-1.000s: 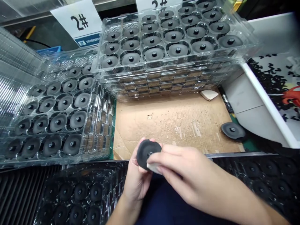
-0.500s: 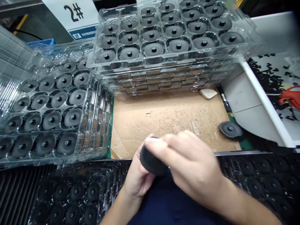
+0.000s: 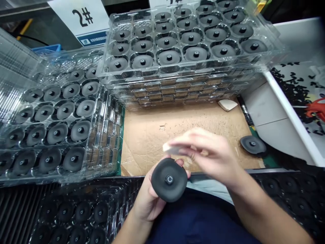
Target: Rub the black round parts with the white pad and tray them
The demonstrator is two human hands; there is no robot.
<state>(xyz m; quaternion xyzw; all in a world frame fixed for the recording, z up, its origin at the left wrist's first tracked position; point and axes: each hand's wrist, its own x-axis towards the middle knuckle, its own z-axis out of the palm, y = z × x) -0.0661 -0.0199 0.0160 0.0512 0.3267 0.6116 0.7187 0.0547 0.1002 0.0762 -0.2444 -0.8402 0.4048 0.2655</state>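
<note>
My left hand [image 3: 148, 198] grips a round black disc [image 3: 169, 179] with a small hub in its middle, face turned up toward me, just below the cardboard sheet [image 3: 182, 132]. Above it my right hand [image 3: 210, 156] is blurred by motion and pinches a small white piece [image 3: 169, 148] between its fingers, a little clear of the disc. A second black disc [image 3: 253, 144] lies loose on the bench at the right edge of the cardboard.
A stack of clear blister trays [image 3: 188, 44] filled with black discs stands at the back. Another stack of filled trays [image 3: 53, 115] is at left. Dark trays of discs [image 3: 81, 213] lie near me. A white bin [image 3: 286, 112] with small black parts is at right. A "2#" sign [image 3: 81, 17] stands behind.
My right hand has lifted off the disc with the white piece and moved up and right. The disc's face, covered half a second ago, now shows fully in my left hand.
</note>
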